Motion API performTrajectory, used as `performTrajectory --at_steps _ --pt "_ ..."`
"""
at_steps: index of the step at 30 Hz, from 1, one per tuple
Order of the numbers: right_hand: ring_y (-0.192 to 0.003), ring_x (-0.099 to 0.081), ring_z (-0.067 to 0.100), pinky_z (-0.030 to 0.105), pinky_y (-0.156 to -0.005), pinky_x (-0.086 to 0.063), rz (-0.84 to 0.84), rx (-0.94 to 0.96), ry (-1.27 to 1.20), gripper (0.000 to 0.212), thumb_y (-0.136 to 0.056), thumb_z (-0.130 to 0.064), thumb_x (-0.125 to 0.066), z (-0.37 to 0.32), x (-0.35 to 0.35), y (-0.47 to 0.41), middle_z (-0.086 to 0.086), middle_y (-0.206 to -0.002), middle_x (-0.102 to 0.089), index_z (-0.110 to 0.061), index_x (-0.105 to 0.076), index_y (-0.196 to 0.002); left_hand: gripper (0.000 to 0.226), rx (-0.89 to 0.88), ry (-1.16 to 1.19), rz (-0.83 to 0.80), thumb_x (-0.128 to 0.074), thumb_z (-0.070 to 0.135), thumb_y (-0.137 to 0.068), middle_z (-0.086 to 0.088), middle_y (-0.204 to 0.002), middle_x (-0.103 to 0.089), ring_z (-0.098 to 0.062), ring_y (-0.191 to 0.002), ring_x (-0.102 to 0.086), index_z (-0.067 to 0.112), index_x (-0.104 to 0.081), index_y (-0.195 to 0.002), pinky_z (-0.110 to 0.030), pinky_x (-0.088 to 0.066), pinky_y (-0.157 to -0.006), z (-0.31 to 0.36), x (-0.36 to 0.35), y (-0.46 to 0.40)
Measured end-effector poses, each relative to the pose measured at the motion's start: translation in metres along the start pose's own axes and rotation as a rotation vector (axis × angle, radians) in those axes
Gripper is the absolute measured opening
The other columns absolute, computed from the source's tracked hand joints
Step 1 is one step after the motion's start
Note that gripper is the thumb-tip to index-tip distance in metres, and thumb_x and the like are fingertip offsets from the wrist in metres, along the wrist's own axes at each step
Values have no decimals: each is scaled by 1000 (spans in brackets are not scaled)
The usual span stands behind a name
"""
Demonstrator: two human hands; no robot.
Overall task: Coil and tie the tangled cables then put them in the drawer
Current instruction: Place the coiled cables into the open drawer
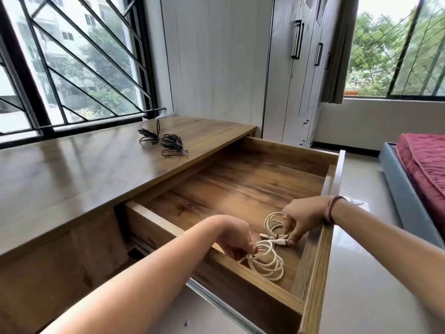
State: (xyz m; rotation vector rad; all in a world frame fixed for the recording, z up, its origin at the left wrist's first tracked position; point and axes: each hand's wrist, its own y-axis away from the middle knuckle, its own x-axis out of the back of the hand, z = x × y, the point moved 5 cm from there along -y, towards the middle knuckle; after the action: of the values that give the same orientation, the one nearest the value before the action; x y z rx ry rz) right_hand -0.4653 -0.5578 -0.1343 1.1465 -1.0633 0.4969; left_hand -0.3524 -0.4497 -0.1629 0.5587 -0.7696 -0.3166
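we see both hands reaching into the open wooden drawer (315,273), which is pulled out from under the long brown wooden tabletop (72,169). our left hand (237,238) has its fingers curled and pinching the nearer coil of white cable (268,262), which lies on the drawer floor near the front corner. our right hand (302,219) has its fingers closed on the second coil of white cable (273,222) just behind the first, around its white plugs. the fingertips of both hands are partly hidden behind the cables, and we cannot make out any tie clearly. two bundles of coiled black cable (163,141) rest on the tabletop, well apart from the drawer. no writing or brand can be read anywhere. a bed with a red cover (426,165) is cut off at the right edge.
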Motion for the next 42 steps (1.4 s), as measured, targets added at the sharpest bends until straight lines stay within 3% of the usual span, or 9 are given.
performTrajectory --at_steps 5,8,14,17,22,27,31,36,42 --pt "-88 -61 2 18 -80 -47 -95 -17 -115 36 -84 -41 -65 4 2 8 -11 -103 -71 -34 -64 -119 23 9 -87 58 -65 20 -89 10 -46 -61 -6 -56 -59 -1 -68 -98 -23 -49 -63 -2 -4 -4" --pt "-94 -63 3 24 -91 -48 -167 38 -222 40 -85 -34 -66 4 8 17 -10 -105 -71 -33 -59 -125 19 9 -135 58 -66 29 -88 13 -45 -60 -7 -60 -58 11 -67 -80 -21 -46 -61 -1 -2 -1" --pt "-99 -61 3 32 -97 -45 -167 118 -346 23 -86 -30 -67 5 33 35 -11 -104 -71 -32 -70 -109 17 -29 -133 109 -59 30 -92 5 -79 -64 -10 -65 -60 14 -63 -95 -22 -48 -60 -2 17 17" --pt "-94 -59 6 33 -86 -48 -126 77 -422 19 -88 -25 -66 15 50 36 3 -107 -69 -29 -69 -106 22 -42 -149 254 -58 28 -93 6 -82 -67 -11 -72 -65 10 -65 -102 -24 -51 -63 -12 51 38" --pt "-86 -61 2 24 -78 -50 110 47 -434 16 -89 -23 -63 13 96 18 -8 -95 -68 -31 -66 -103 15 -83 -73 656 -63 24 -89 -5 -81 -74 -18 -71 -70 11 -71 -85 -33 -58 -68 -45 123 86" --pt "-73 -60 -8 12 -72 -47 450 107 -418 15 -87 -25 -65 -22 143 -27 -13 -84 -69 -27 -68 -101 14 -31 38 1066 -63 15 -85 -6 -71 -73 -19 -64 -68 15 -67 -72 -22 -52 -57 -93 184 126" --pt "-80 -66 6 17 -80 -48 617 122 -435 19 -89 -18 -60 -51 174 -79 -7 -93 -69 -19 -65 -108 13 31 -34 1266 -60 10 -83 -11 -89 -71 -25 -85 -64 8 -69 -93 -26 -44 -76 -127 213 138" --pt "-103 -61 23 30 -94 -46 740 61 -454 37 -92 3 -42 -64 213 -146 12 -119 -61 -6 -54 -126 27 61 -54 1233 -60 16 -87 -9 -111 -66 -23 -102 -60 9 -63 -112 -29 -41 -93 -165 228 118" --pt "-104 -58 33 38 -93 -45 631 91 -328 51 -92 2 -41 -72 230 -215 14 -123 -54 -17 -43 -139 35 56 -157 1187 -54 17 -91 -12 -126 -53 -27 -113 -54 7 -53 -125 -34 -38 -103 -180 264 92"
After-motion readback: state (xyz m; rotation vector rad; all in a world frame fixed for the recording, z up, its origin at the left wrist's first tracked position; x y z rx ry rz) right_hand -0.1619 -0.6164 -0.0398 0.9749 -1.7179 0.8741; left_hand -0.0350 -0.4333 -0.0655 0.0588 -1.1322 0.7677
